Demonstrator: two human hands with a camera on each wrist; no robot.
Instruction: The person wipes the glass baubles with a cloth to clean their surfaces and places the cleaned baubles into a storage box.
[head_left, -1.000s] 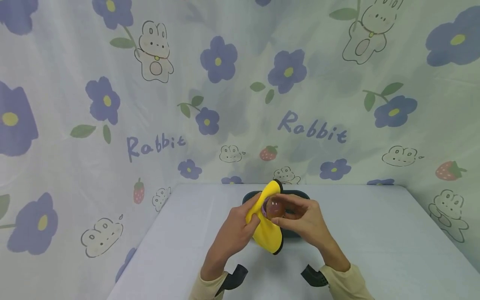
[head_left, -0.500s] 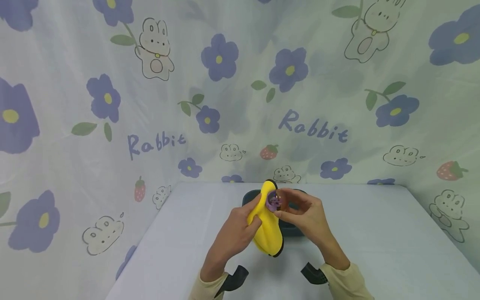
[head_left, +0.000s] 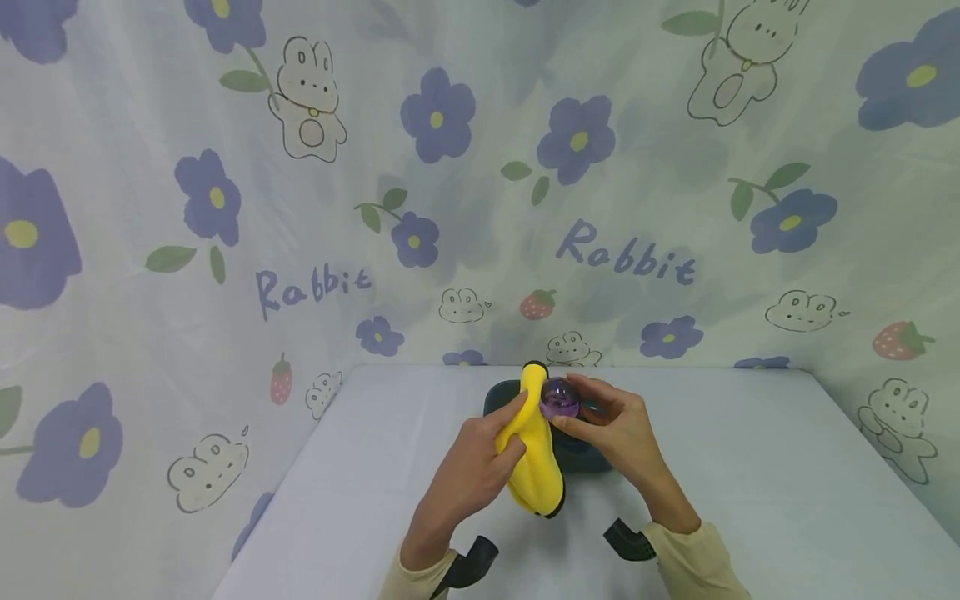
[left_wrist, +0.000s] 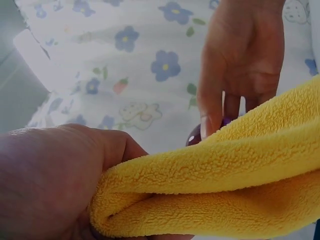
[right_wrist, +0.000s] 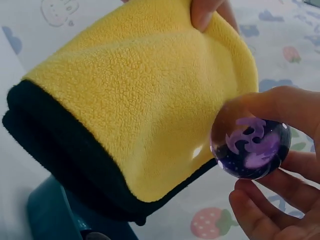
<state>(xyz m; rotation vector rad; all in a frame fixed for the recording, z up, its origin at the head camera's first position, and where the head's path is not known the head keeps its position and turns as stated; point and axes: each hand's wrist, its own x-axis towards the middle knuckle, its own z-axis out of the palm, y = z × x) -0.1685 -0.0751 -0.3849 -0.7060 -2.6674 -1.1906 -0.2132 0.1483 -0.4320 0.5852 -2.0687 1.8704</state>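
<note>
Ball (head_left: 560, 400) is in the right hand (head_left: 622, 429), pinched with thumb and fingers on opposite sides; clear, purple swirl inside, plenty of surface exposed. Cloth (head_left: 536, 467) is in the left hand (head_left: 474, 458), clamped between thumb and fingers, folded over; yellow fleece, dark edging. Both hands up off the tabletop (head_left: 337, 500).

Key relation is ball to cloth. In the head view, ball lies just right of the cloth's upper part, about level with the left fingertips. Touching or apart: can't tell. Right wrist view has the ball overlapping the cloth's side edge; left wrist view has the cloth hiding most of the ball. Ball is round, no long axis to line up. Cloth's long axis runs near upright in the head view, lower end slightly right, so the ball is off its side, not its end. Right hand is the ball's side, left hand the cloth's. My read: contact turns on the sideways line between them, yellow fleece facing the ball.

Box (head_left: 501, 393), dark teal, on the tabletop behind cloth and ball. Something round in it, right wrist view, too cut off to name.
</note>
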